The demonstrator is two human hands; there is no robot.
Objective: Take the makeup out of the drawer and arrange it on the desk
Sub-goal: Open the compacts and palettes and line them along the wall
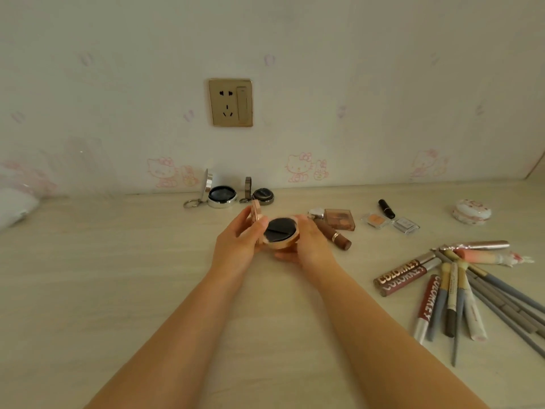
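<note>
Head view: both hands meet over the middle of the desk (118,276), clamped on an open rose-gold cushion compact (280,233). The left hand (240,242) pinches its raised lid; the right hand (306,242) cups the base, where a black puff shows. Behind them, by the wall, two more open compacts stand: a silver compact (221,194) and a dark compact (263,195). To the right lie a brown lipstick (334,235), an eyeshadow palette (339,219), a black lipstick (387,208) and a fan of lip gloss tubes and pencils (460,293).
</note>
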